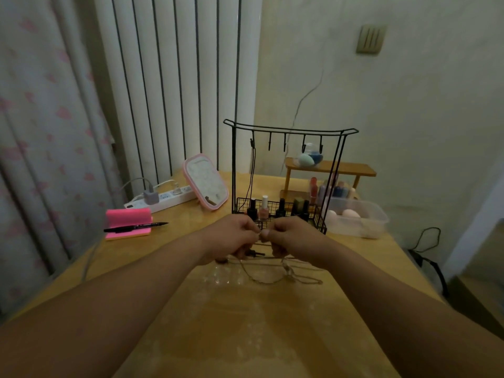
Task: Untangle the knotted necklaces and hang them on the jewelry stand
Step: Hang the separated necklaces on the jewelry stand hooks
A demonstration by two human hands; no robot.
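Pinching the necklaces [266,282] w/ left hand [231,238] and right hand [297,237]. Both curled, thumbs & forefingers almost meeting, a small bit of chain gripped btwn them; too small to tell which part. Held just above the tabletop [272,336], abt midway btwn left and right edges. Thin chains dropping from both hands, lying in loose loops that cross each other on the tabletop, nearer side of the hands.

Right behind the hands, toward far edge: jewelry stand [289,130], black wire, upright. Row of hooks under top bar, w/ a black cord [253,170] hanging from the leftmost one. Nail polish bottles [264,205] standing in the wire basket at its base.

Left of stand: pink-rimmed mirror [206,181], tilted back. Beyond that, by far left corner: white power strip [163,200] w/ charger plugged in. Near left edge: pink pad [128,218] w/ black pen [136,227] lying across it.

Far right corner, behind stand: small wooden shelf [354,170] w/ glass bowl [309,156] of makeup sponges on top. Just right of stand, near right edge: clear plastic box [365,222], more sponges inside.
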